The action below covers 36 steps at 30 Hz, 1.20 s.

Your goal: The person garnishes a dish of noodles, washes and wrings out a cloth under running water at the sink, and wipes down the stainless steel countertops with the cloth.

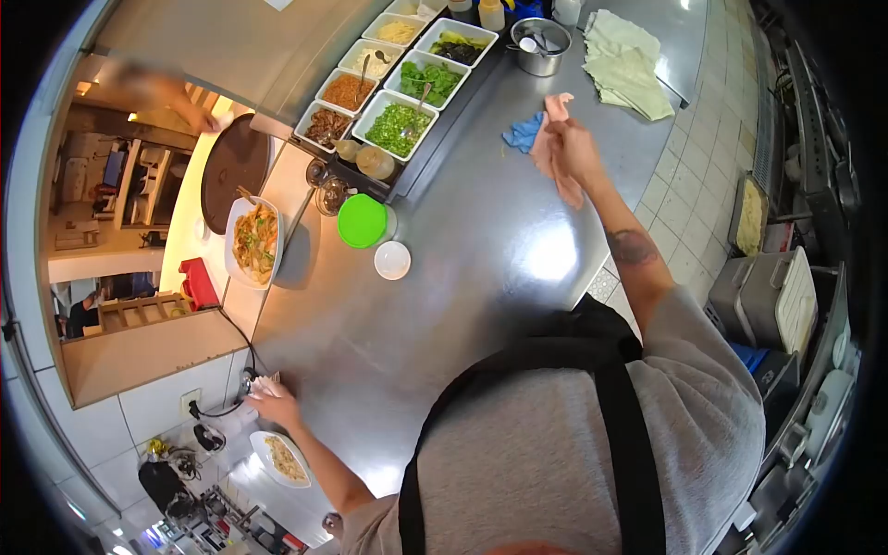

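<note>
My right hand is closed on a pink cloth above the steel counter, with part of the cloth hanging below the fingers. Just left of it lies a crumpled blue cloth. My left hand reaches to the wall side of the counter, fingers curled around something pale that I cannot make out. Close below it is a white dish with food in it. Farther up, a white bowl of noodle-like food rests on the ledge.
White tubs of chopped greens and other toppings line the back. Near them stand a green-lidded tub, a small white lid and a steel pot. A pale towel lies at the counter's right edge. Another person's hand shows beyond the pass.
</note>
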### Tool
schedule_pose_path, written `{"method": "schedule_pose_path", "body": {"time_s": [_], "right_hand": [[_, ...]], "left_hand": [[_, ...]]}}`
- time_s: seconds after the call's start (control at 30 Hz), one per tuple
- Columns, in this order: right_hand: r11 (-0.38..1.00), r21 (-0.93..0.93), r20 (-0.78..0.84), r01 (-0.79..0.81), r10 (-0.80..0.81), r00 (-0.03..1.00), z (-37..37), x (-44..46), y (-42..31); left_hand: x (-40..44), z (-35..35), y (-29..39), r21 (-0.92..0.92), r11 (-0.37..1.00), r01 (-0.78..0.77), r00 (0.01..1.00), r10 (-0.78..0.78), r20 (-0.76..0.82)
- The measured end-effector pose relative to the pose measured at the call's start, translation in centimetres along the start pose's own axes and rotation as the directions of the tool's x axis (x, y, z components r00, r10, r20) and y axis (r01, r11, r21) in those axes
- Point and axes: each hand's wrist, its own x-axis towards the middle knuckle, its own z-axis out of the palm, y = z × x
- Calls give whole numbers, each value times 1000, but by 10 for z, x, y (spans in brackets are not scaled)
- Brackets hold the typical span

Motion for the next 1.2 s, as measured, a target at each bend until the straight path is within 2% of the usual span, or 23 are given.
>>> {"method": "schedule_pose_path", "body": {"time_s": [0.03,0.1,0.17,0.23,0.3,0.37,0.43,0.47,0.53,0.57,0.6,0.63,0.67,0.73,0.77,0.87,0.9,0.97,1.0,1.03,1.07,1.1,1.2], "right_hand": [[1000,8,8,8,-8,1000,0,13,13],[999,28,13,28,-29,999,-9,35,21],[820,532,194,-212,126,973,-44,56,12],[709,667,235,-229,92,968,-66,67,-6],[838,500,-48,219,-225,973,-74,87,-17],[886,439,74,150,-202,977,-61,99,-20],[953,75,281,292,-302,911,-44,100,-23],[950,85,282,302,-313,907,-23,97,-15],[694,-352,560,627,-381,736,26,83,11],[693,-341,564,636,-390,728,32,79,26],[756,-8,449,655,-582,678,35,74,44],[693,326,268,643,-720,640,35,76,49],[683,338,264,648,-729,631,40,85,48],[818,505,118,276,-383,916,46,93,42],[814,512,120,276,-385,915,53,95,34],[725,238,-1,647,-666,746,98,81,21],[727,245,-1,641,-661,750,108,78,21],[436,591,194,679,-894,405,117,74,14],[617,524,640,587,-740,206,88,74,11],[756,370,914,540,-401,-65,54,76,6],[686,458,856,566,-168,-489,53,74,25],[631,559,606,537,131,-785,51,73,52],[769,482,668,419,-13,-744,-45,97,99]], "left_hand": [[-26,-8,19,-59,998,-33,999,35,36],[-72,-42,70,-360,929,82,972,5,236],[-120,-54,104,-375,927,31,969,64,239],[-152,-79,149,-457,885,93,937,77,340],[-176,-84,184,-536,819,204,891,71,448],[-183,-100,221,-558,806,197,868,121,481],[-184,-118,254,-578,793,193,845,165,509],[-183,-126,268,-600,784,158,838,215,502],[-183,-141,288,-614,778,133,831,250,497],[-185,-147,295,-627,768,131,826,265,498],[-187,-153,297,-638,760,128,821,280,498],[-191,-153,296,-631,764,135,826,265,498],[-195,-151,292,-613,780,126,827,259,499],[-205,-153,285,-581,805,120,823,246,512],[-209,-152,285,-583,801,137,827,232,512],[-215,-158,296,-592,789,164,829,215,516],[-216,-160,303,-608,775,172,829,219,514],[-218,-167,316,-614,776,146,820,252,514],[-220,-170,319,-623,772,126,809,285,515],[-223,-170,319,-624,772,120,804,293,517],[-226,-171,318,-641,758,122,791,316,524],[-228,-171,316,-657,743,127,779,336,530],[-231,-170,310,-683,721,117,777,362,515]]}}
